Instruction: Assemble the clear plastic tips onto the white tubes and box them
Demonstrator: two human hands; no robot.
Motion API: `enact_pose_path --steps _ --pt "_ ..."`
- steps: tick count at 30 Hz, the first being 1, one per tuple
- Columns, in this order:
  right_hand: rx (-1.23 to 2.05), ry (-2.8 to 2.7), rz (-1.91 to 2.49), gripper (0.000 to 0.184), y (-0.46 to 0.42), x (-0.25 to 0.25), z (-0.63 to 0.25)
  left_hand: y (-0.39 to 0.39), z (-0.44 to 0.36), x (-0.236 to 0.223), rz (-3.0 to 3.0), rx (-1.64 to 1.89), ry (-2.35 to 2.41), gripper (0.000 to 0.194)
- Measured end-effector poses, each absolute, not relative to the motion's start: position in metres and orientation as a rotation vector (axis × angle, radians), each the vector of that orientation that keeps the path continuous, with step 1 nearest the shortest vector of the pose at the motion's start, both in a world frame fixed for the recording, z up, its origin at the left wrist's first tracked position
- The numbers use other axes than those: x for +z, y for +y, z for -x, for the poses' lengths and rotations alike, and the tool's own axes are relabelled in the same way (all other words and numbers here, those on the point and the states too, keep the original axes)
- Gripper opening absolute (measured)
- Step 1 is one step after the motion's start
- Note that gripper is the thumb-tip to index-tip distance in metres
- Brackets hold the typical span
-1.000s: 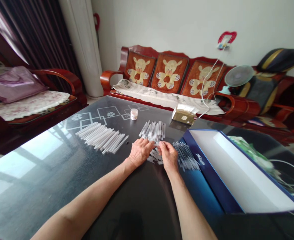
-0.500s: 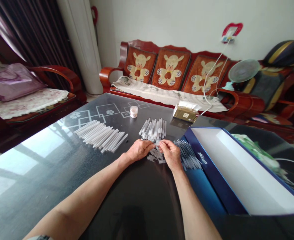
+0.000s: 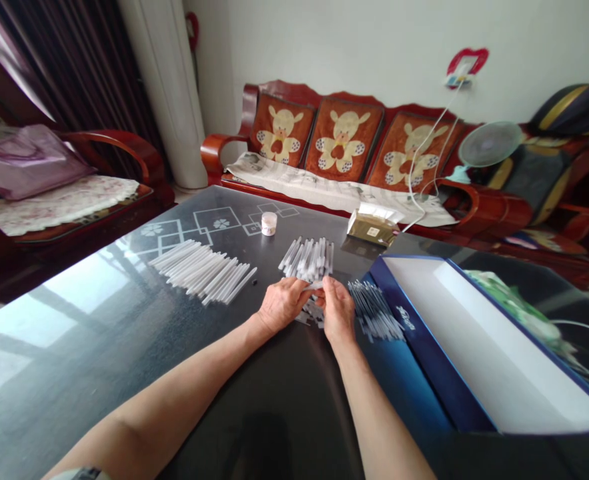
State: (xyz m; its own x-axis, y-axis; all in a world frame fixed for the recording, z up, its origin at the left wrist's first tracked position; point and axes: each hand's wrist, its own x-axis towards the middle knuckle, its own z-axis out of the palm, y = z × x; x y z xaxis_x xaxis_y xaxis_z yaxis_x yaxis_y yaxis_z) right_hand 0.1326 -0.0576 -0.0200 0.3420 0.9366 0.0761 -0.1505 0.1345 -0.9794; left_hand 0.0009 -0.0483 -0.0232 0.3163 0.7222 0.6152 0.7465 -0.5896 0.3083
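Note:
My left hand [image 3: 285, 303] and my right hand [image 3: 339, 308] meet at the middle of the dark table, both with fingers closed in a pinch. Between them is a slim whitish pen part [image 3: 315, 285], its ends covered by my fingers. Below the fingertips lie small translucent pieces [image 3: 316, 315], partly hidden by my hands. Just beyond is a bundle of clear and white pen tubes [image 3: 308, 257]. Right of my right hand lies a pile of thin dark-tipped pen refills [image 3: 374, 310]. A row of white pen barrels [image 3: 201, 270] is spread out to the left.
An open blue box with a white inside [image 3: 474, 333] stands at the right. A small round jar [image 3: 269, 224] and a tissue pack [image 3: 373, 225] sit farther back on the glossy table [image 3: 124, 353]. One small black piece [image 3: 255, 281] lies beside the barrels.
My hands have drawn closer together, the right one turning inward and shifting slightly left. More of the whitish pen part shows between them. The piles have not moved.

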Motion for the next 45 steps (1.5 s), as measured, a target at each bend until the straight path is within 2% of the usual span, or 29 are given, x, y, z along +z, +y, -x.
enact_pose_path --steps 11,17,23,29,32,36,40,45 --pt "0.936 -0.705 1.153 0.039 -0.061 -0.016 -0.123 -0.051 0.000 -0.018 2.415 -1.171 -1.338 0.023" --pt "0.868 -0.846 1.113 0.039 -0.060 -0.020 -0.131 -0.050 -0.002 -0.019 2.555 -1.213 -1.366 0.030" --pt "0.946 -0.869 1.009 0.036 -0.060 -0.020 -0.136 -0.052 -0.002 -0.008 2.888 -1.492 -1.463 0.034" --pt "1.056 -0.906 0.895 0.029 -0.061 -0.013 -0.137 -0.045 0.003 0.008 3.529 -1.953 -2.062 0.040" --pt "1.119 -0.872 0.886 0.032 -0.059 -0.012 -0.138 -0.045 0.002 0.008 3.520 -2.095 -2.109 0.041" --pt "1.126 -0.801 0.914 0.040 -0.057 -0.016 -0.139 -0.049 -0.004 0.000 3.140 -1.840 -1.918 0.030" --pt "1.037 -0.807 0.993 0.035 -0.056 -0.022 -0.138 -0.054 -0.008 -0.003 2.832 -1.565 -1.897 0.019" --pt "0.991 -0.772 1.029 0.032 -0.058 -0.023 -0.134 -0.057 -0.008 -0.001 2.798 -1.605 -1.818 0.020"
